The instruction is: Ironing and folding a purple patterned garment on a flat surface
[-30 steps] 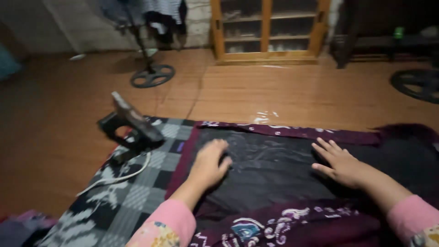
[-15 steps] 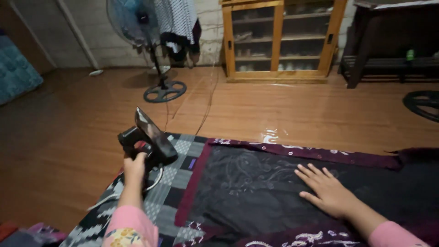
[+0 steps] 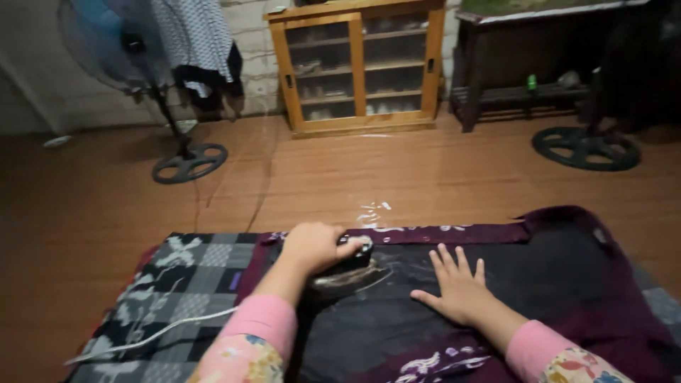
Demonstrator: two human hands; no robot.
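Dim indoor light. White glare patch on the glossy brown wooden floor [image 3: 374,210]. Dark black cloth [image 3: 397,312] shows little detail. Soft blur throughout, edges slightly bent.

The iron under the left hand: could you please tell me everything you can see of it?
The iron is dark, with a black handle and a shiny lower body. It lies soleplate down on the dark garment, nose pointing right. The left hand wraps its handle; the right hand lies flat beside it, apart. A white cord trails left over the checked blanket.
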